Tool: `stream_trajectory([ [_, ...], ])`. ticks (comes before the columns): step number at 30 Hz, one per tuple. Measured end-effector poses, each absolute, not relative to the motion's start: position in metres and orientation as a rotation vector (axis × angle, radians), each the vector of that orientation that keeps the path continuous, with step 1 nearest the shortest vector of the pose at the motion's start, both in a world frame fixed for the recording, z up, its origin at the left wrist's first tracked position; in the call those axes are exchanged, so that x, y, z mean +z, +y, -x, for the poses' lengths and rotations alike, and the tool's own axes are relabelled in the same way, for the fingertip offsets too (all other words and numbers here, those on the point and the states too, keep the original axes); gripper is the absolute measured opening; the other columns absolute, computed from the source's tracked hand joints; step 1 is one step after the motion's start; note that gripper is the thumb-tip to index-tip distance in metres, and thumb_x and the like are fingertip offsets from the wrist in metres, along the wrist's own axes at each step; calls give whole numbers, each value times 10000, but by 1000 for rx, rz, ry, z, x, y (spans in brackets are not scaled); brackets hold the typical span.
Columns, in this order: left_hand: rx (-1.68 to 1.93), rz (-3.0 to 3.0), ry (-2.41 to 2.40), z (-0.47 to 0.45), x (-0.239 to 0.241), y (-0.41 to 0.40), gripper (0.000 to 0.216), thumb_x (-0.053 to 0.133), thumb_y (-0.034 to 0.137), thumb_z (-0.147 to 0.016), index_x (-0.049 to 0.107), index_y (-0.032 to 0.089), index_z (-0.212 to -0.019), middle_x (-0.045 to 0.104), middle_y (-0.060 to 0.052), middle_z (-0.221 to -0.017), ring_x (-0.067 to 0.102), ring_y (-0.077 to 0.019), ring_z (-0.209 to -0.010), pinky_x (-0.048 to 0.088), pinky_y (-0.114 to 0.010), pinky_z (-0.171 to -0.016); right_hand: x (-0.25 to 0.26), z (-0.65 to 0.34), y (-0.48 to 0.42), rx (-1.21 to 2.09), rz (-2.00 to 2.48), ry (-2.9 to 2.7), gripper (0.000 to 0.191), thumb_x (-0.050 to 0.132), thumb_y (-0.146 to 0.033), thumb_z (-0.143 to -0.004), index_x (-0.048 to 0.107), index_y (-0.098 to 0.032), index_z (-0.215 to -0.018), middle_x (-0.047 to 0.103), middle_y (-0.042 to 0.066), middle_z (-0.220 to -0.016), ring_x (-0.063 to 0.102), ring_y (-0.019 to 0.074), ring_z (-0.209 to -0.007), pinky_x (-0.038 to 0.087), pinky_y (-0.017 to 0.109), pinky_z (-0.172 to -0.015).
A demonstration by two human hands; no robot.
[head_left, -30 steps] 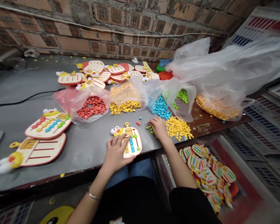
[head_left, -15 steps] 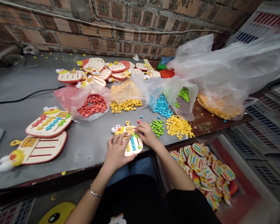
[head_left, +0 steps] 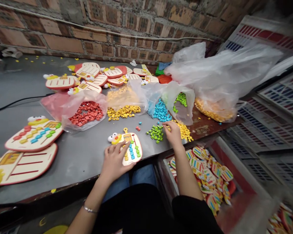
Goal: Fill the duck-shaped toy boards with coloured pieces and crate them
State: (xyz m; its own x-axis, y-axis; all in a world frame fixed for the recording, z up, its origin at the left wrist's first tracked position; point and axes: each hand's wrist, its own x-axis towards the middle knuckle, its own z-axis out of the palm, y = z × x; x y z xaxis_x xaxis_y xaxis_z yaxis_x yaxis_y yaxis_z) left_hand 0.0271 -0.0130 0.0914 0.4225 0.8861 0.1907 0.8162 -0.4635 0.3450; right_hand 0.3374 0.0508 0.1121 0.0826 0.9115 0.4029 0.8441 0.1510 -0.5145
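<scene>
My left hand (head_left: 114, 161) grips a small cream toy board (head_left: 137, 157) at the table's front edge, its fingers lying over the left side and the thumb along the near edge. The board has a white-eyed yellow duck head and columns of yellow, blue and green beads; part of it is hidden under the fingers. My right hand (head_left: 173, 134) is apart from the board, between a pile of green beads (head_left: 155, 133) and a pile of small yellow pieces (head_left: 185, 131). Its fingertips are curled close together; whatever is in them is too small to make out.
Open bags of red beads (head_left: 86, 113), yellow beads (head_left: 124, 111), blue beads (head_left: 161, 110) and green beads (head_left: 181, 99) line the table. Boards lie stacked at left (head_left: 34, 134) and piled behind (head_left: 88, 72). A crate (head_left: 244, 195) at lower right holds beaded boards.
My right hand has left the board and moved right to the loose piles. Green beads on the board now sit together in the right column. The view has shifted right.
</scene>
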Motion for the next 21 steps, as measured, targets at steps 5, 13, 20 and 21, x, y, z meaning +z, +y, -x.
stream_trajectory([
  [5,399,-2486,1483,-29,101,-6,717,666,533,-685,492,341,-1354,524,-105,-1258,435,-346,-1099,325,-477,-876,102,-377,61,3,2046,-1754,183,530,-144,-834,705,-172,-882,681,90,-943,593,239,-927,425,357,-832],
  [13,287,-2546,1482,-37,116,-1,838,614,633,-710,364,305,-1439,523,-138,-1223,426,-364,-1136,222,-580,-951,90,-373,68,-80,2148,-1977,169,537,-172,-866,706,-174,-866,645,100,-921,543,241,-919,388,334,-777],
  [20,185,-2568,1490,-44,120,-1,856,687,682,-625,445,359,-1380,466,-156,-1318,402,-382,-1192,173,-602,-992,89,-377,69,-132,1957,-1917,90,537,-150,-824,622,-172,-806,598,115,-926,505,259,-922,406,364,-804],
  [21,191,-2565,1502,-45,120,-2,831,696,667,-631,455,371,-1369,465,-155,-1321,407,-382,-1190,178,-600,-992,90,-372,66,-71,1886,-1880,90,526,-160,-832,608,-176,-799,600,106,-900,519,248,-885,419,361,-790],
])
